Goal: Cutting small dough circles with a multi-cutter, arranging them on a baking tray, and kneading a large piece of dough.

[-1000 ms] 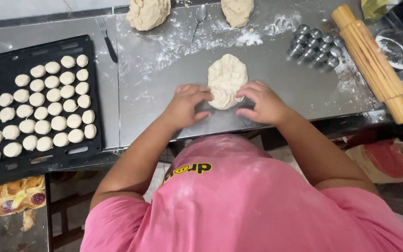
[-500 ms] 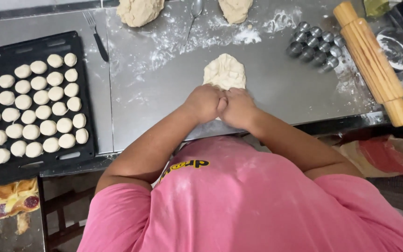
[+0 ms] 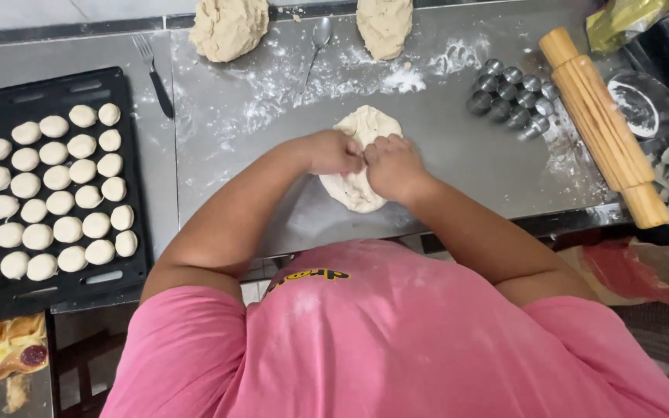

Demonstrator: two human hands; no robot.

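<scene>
A pale lump of dough [image 3: 366, 125] lies on the floured steel table [image 3: 458, 166]. My left hand [image 3: 333, 151] and my right hand [image 3: 393, 165] rest side by side on the middle of it, fingers curled and pressing down into it. Dough shows above and below both hands. My pink shirt fills the bottom of the view.
Two more dough lumps [image 3: 228, 27] [image 3: 385, 23] sit at the table's far edge with a spoon [image 3: 319, 37] between them. A black tray [image 3: 52, 294] of several round dough pieces is at left, beside a fork [image 3: 152, 73]. Metal cutters [image 3: 514, 97] and a wooden rolling pin [image 3: 602, 124] lie at right.
My hands came together from either side of the dough and pushed forward onto its middle. The dough is now longer, stretching toward me.
</scene>
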